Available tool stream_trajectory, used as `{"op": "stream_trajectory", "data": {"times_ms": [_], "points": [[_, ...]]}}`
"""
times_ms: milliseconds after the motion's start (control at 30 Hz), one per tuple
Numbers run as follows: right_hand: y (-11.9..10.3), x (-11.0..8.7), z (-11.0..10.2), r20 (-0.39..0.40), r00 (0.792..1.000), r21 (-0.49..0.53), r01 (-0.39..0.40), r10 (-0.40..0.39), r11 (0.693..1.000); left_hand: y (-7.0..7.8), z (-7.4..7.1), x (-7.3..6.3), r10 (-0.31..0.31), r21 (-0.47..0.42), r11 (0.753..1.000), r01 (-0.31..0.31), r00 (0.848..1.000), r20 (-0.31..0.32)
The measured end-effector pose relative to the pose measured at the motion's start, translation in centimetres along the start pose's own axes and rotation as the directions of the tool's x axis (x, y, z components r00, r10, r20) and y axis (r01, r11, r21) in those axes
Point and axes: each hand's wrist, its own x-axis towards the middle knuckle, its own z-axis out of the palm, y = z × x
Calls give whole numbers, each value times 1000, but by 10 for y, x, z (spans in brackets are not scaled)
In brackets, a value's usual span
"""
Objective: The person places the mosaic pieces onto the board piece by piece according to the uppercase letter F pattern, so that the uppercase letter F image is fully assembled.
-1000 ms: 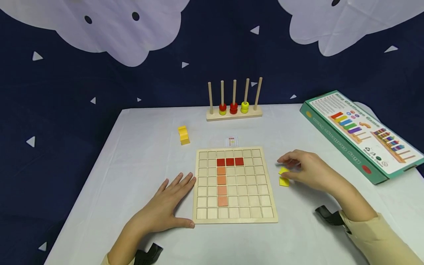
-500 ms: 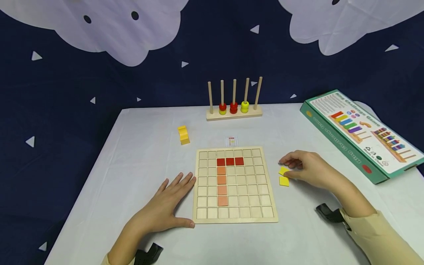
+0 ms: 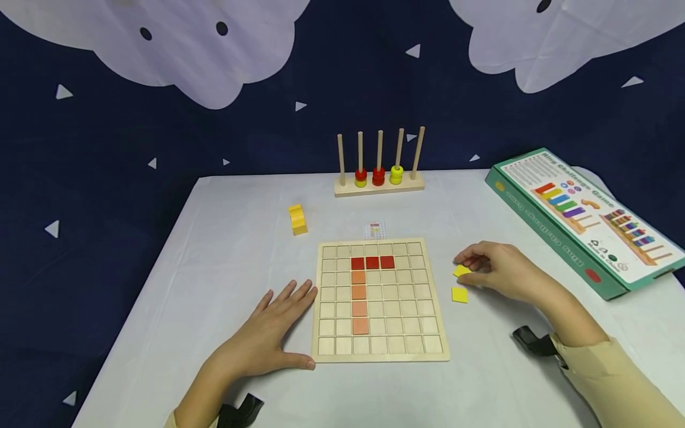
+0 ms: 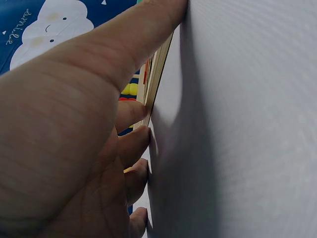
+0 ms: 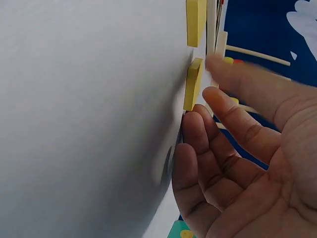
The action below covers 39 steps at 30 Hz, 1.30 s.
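My left hand point(image 3: 267, 339) lies with fingers spread on the white cloth, fingertips and thumb tip at the left edge of a wooden grid board point(image 3: 396, 361). In the left wrist view the thumb point(image 4: 124, 44) reaches across toward the board's edge. To the right of the board, my right hand point(image 3: 500, 270) hovers low around a yellow square tile point(image 5: 193, 85), fingers loosely curved. One fingertip is right at the tile's end; the thumb point(image 5: 237, 79) stands beside it, blurred. A second yellow tile point(image 3: 459, 295) lies flat, nearer me. Red tiles point(image 3: 371, 262) and orange tiles point(image 3: 358, 292) sit in the grid.
A small printed pattern card point(image 3: 375, 230) lies behind the board, with a yellow block point(image 3: 297, 219) to its left. Farther back stands a peg rack point(image 3: 380, 188) with red and yellow rings. A green game box point(image 3: 583, 220) occupies the right side.
The far yellow tile has shifted slightly away from the nearer one along with my right hand, widening the gap between them. My left hand stays in place.
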Motion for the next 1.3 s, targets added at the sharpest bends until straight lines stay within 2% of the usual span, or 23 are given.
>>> {"op": "stream_trajectory", "data": {"times_ms": [800, 1300], "points": [[-2, 5, 4, -20, 1000, -23, 22, -23, 999, 0, 0, 0, 6, -3, 1000, -6, 1000, -1], [-40, 18, 13, 3, 998, 40, 60, -60, 997, 0, 0, 0, 5, 4, 1000, -5, 1000, -3]]}}
